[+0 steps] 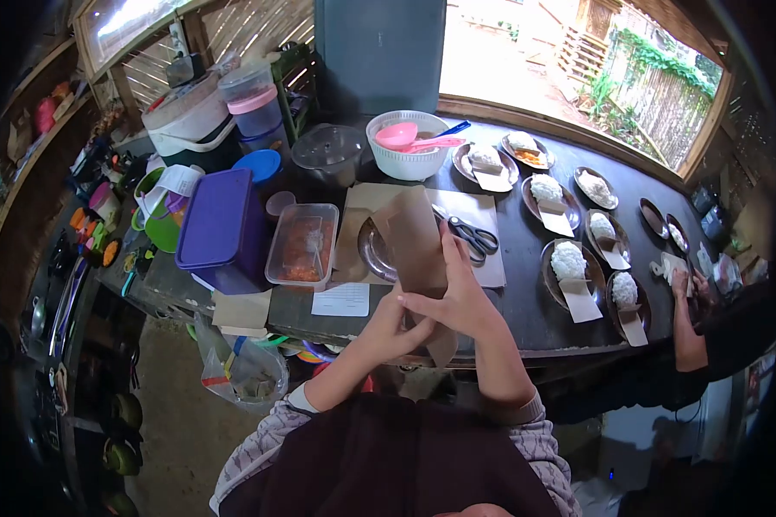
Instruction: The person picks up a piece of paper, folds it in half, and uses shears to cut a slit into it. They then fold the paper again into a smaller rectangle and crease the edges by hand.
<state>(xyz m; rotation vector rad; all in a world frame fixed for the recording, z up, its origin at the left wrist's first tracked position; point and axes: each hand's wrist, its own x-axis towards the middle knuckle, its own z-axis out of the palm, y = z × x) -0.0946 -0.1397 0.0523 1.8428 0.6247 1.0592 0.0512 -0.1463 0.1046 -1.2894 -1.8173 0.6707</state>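
Note:
A strip of brown paper (412,243) is held upright between both hands, over the table's front part. My left hand (392,329) grips its lower part from the left. My right hand (459,297) is closed on its right edge, with the index finger stretched up along it. Behind the paper, a brown plate (376,252) is partly hidden; it lies on larger brown sheets (366,205). Black-handled scissors (474,239) rest just right of the paper. To the left stands a clear container (303,250) of red-orange food with a spoon in it.
Several plates of rice with paper pieces, such as one plate (572,280), stand at the right. A co-worker's hands (690,284) are beyond them. A purple box (215,228) and white basket (405,159) stand left and behind.

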